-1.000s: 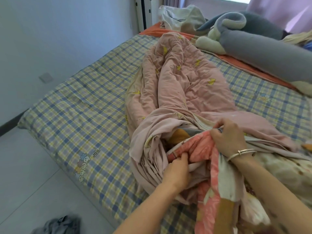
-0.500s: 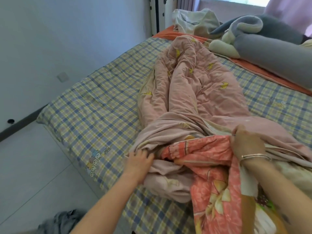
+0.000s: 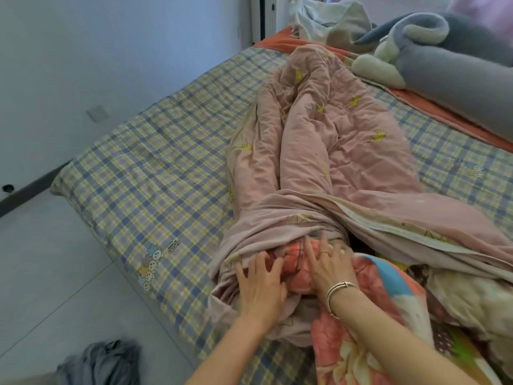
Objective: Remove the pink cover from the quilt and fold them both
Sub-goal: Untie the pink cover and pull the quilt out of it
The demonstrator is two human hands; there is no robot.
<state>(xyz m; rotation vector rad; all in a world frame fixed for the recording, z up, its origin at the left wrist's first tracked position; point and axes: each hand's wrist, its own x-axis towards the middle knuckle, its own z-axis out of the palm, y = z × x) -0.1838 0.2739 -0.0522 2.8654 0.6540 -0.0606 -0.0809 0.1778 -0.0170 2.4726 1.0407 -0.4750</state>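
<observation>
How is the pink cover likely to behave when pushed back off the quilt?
Probably floppy: the pink cover lies in deep creases. Likely to bunch rather than slide: folds pile up around the quilt by the left hand. Looks thin and light.

**Pinks, checks and greys**

Down the middle, a soft pink cover (image 3: 333,151) with little yellow crowns. Near right, a bright orange-pink quilt (image 3: 333,354) with pale flowers and a blue patch. Blue, yellow and white checks on the bed sheet (image 3: 155,168), left. Far off, an orange sheet (image 3: 273,43). Far right, a grey and cream soft toy (image 3: 449,62). Near left, a grey cloth (image 3: 102,362). A silver bracelet (image 3: 340,290).
</observation>
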